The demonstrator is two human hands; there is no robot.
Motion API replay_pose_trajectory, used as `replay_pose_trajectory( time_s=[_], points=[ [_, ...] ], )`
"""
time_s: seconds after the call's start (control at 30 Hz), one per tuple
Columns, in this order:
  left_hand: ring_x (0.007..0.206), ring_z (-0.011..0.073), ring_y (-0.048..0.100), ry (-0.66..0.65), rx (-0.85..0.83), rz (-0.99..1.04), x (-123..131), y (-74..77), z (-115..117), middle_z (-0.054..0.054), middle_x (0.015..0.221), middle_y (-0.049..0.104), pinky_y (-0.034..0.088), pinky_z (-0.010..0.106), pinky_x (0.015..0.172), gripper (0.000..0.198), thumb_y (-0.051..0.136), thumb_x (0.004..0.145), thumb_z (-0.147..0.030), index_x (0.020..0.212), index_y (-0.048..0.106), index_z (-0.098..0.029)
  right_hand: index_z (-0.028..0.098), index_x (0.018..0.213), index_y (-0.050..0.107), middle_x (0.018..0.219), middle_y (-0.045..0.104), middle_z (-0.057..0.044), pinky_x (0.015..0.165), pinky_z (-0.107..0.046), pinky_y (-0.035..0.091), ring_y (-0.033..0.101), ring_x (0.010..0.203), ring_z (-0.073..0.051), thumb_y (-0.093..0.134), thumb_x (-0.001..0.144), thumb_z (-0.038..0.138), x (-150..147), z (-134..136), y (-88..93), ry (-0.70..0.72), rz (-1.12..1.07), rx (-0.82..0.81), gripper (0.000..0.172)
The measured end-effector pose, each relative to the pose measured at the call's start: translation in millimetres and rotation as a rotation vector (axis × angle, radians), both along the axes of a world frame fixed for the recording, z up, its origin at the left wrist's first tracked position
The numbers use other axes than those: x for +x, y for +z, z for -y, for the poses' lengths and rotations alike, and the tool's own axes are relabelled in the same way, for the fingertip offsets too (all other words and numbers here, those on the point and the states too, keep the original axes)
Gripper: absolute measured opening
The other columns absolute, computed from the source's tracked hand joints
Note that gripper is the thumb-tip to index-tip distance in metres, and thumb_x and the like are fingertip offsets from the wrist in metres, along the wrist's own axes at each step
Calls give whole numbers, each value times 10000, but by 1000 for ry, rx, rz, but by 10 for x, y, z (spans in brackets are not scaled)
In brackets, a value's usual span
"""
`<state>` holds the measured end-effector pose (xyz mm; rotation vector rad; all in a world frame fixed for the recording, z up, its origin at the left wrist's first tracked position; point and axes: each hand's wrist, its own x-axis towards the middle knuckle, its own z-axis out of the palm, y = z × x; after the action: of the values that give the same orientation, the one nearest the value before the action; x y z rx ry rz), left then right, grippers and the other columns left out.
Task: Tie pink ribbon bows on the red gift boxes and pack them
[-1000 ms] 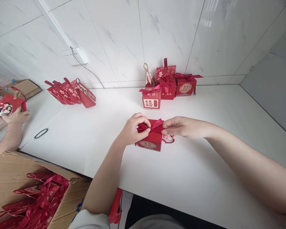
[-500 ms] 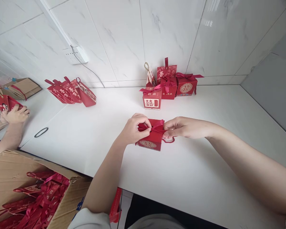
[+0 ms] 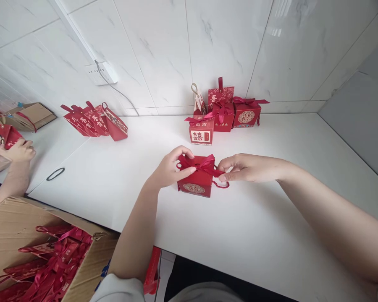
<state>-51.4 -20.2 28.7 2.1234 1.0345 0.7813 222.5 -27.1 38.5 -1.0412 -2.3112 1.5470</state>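
Observation:
A red gift box (image 3: 195, 188) with a gold round emblem on its front stands upright on the white table. Across its top lies a dark red ribbon bow (image 3: 204, 165). At the box's left side is my left hand (image 3: 170, 167), thumb and index finger spread apart around the bow's left loop. To the right, my right hand (image 3: 244, 167) pinches the ribbon's end between thumb and fingers. Below those fingers, a twisted red cord (image 3: 223, 185) loops out from the box's right side.
Several red gift boxes (image 3: 200, 136) stand by the tiled wall, with more red boxes (image 3: 116, 122) at left. A black ring (image 3: 55, 174) lies on the table. Another person's hand (image 3: 17, 151) holds a red box. A carton (image 3: 91, 256) of red boxes sits lower left.
My left thumb and index finger have parted from the bow's middle. The gift box has shifted slightly left. The other person's hands and red box have moved a little left.

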Motion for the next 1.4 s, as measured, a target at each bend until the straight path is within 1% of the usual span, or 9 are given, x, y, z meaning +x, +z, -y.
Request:
replay_pose_trajectory(
  time_s=[0.07, 0.2, 0.3, 0.43, 0.63, 0.83, 1.0, 1.23, 1.4],
  points=[
    [1022, 184, 592, 81, -1, 85, -99, 41, -32, 54, 1117, 600, 482, 343, 915, 248, 621, 851, -374, 1040, 558, -226, 223, 805, 647, 781, 580, 4, 611, -277, 373, 486, 684, -153, 567, 875, 556, 47, 3, 43, -36, 86, 44, 349],
    [822, 152, 575, 281, 28, 29, -264, 129, -51, 10, 827, 595, 464, 312, 815, 274, 580, 883, -451, 791, 550, -196, 226, 740, 576, 718, 573, -3, 575, -290, 380, 486, 623, -160, 496, 924, 528, 23, 48, 105, -338, 106, 320, 363],
    [787, 163, 581, 191, -47, -104, -296, 175, -20, 21, 801, 636, 461, 320, 777, 298, 583, 876, -470, 768, 605, -193, 225, 856, 585, 881, 646, -59, 713, -340, 460, 583, 787, -211, 467, 963, 409, -97, 97, 83, -499, -67, 682, 243],
    [925, 195, 619, 27, -78, -189, -245, 161, 3, 52, 1051, 675, 493, 352, 855, 206, 638, 832, -395, 957, 672, -235, 226, 1036, 623, 1177, 642, -97, 972, -448, 427, 583, 1091, -274, 464, 977, 295, -223, 122, -23, -368, -140, 915, 183],
    [819, 157, 598, 112, -112, -135, -175, 88, -15, 16, 926, 667, 497, 297, 738, 85, 555, 818, -229, 845, 635, -223, 239, 1169, 605, 1193, 660, -69, 913, -397, 499, 630, 1049, -239, 543, 948, 335, -237, 75, -135, -300, -189, 671, 248],
    [731, 134, 572, 369, -34, -2, -45, -14, -8, -6, 800, 633, 441, 245, 614, 79, 523, 785, -193, 830, 581, -221, 234, 1037, 623, 1027, 679, -57, 828, -365, 515, 639, 919, -213, 535, 919, 219, -295, 63, -202, -349, -253, 704, 148],
    [580, 114, 458, 470, 122, -136, 57, -69, 15, -30, 623, 544, 360, 248, 545, 154, 530, 806, -266, 664, 520, -206, 225, 1071, 601, 1042, 630, -79, 872, -408, 473, 592, 938, -238, 625, 864, 306, -301, 53, -226, -376, -177, 720, 224],
    [567, 111, 414, 398, -14, -79, 49, -51, 21, -32, 603, 470, 308, 248, 521, 134, 469, 769, -185, 637, 482, -200, 194, 838, 600, 613, 538, 39, 524, -251, 336, 427, 542, -103, 639, 844, 536, -227, -9, -142, -324, -307, -6, 345],
    [533, 96, 269, 357, -72, -21, 45, -22, 59, -28, 585, 273, 213, 251, 498, 292, 483, 806, -244, 596, 287, -190, 187, 783, 601, 474, 554, 60, 416, -229, 247, 348, 377, -61, 683, 816, 506, -208, -23, -136, -243, -286, -237, 331]
  ],
)
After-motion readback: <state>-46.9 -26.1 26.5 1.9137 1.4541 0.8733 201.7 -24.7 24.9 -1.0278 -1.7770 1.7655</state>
